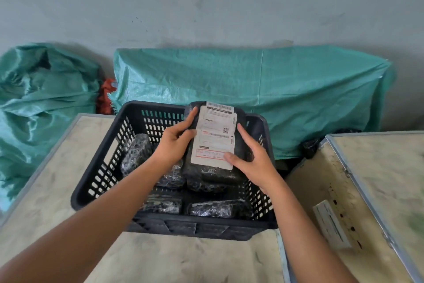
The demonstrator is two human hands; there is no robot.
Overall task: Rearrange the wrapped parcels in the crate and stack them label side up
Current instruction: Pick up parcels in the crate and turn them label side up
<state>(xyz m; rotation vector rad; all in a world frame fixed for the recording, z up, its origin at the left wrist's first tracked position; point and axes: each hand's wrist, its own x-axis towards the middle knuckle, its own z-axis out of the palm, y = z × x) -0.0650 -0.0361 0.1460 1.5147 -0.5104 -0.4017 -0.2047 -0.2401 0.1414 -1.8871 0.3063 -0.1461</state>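
Observation:
A black slatted plastic crate (107, 159) stands on the table in front of me. Above its right half I hold a black wrapped parcel (238, 122) with its white shipping label (214, 138) facing up. My left hand (175, 142) grips the parcel's left edge. My right hand (250, 161) holds its right side, thumb on the label's lower corner. Another black parcel (206, 185) lies right under it. More black parcels lie in the crate: one leaning at the left (135, 154), two along the front (163, 204) (213, 209).
The crate sits on a pale, scuffed table (183, 259) with a metal edge. A second table (378, 191) with a white label stuck on it stands at the right. Green woven sacks (252, 90) (39, 103) lie behind against the grey wall.

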